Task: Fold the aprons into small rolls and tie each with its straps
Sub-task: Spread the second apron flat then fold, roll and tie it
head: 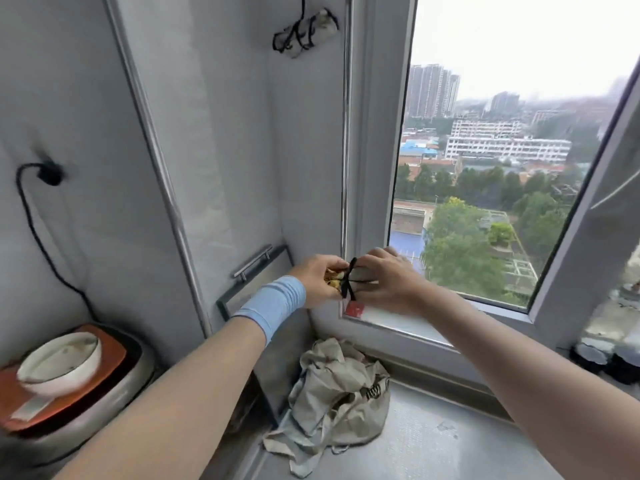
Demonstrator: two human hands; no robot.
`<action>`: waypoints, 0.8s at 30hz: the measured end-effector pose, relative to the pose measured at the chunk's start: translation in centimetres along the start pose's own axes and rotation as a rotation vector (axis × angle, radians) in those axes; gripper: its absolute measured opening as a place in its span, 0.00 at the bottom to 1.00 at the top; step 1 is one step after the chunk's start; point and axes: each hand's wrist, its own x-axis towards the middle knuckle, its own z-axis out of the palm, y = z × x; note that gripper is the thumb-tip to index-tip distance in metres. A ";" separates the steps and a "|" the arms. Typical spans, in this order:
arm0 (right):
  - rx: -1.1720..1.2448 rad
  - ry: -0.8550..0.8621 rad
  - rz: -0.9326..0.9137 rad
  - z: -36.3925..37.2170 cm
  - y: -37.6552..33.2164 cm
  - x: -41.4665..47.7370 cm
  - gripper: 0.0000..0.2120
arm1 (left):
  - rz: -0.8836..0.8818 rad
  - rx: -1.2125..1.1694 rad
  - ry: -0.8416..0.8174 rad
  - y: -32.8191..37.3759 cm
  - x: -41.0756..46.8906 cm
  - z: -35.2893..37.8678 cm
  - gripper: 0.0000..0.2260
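At the window corner, above the grey steel counter (433,441), the left hand (317,280) and right hand (384,278) each clench one end of a small rolled beige apron (363,273), a black strap (348,284) wound round its middle. Below them a crumpled beige apron (341,386) lies loose on the counter, and another strap-bound roll (306,32) hangs high on the wall. Far left, a white ceramic bowl (86,367) sits on an orange-lidded cooker (107,344), showing only a few dark specks inside

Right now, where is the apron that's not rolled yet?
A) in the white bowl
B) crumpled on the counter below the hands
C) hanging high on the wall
B: the crumpled apron lies loose on the counter, below the roll that the left hand and right hand grip.
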 end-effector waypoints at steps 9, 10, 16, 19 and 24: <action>0.444 0.357 0.069 -10.4 -5.5 10.8 0.03 | 0.211 0.112 0.179 4.2 5.4 -15.2 0.24; 0.417 0.378 0.055 -11.7 -5.9 11.9 0.04 | 0.238 0.122 0.201 4.8 6.0 -16.8 0.23; 0.419 0.549 0.064 -17.4 -9.1 16.7 0.07 | 0.323 0.178 0.323 7.9 8.2 -23.6 0.23; 0.480 0.713 0.076 -20.1 -10.7 19.0 0.08 | 0.370 0.198 0.379 9.5 8.8 -26.9 0.25; 0.669 0.790 0.086 -23.9 -12.3 22.0 0.06 | 0.424 0.293 0.454 11.8 10.1 -31.2 0.23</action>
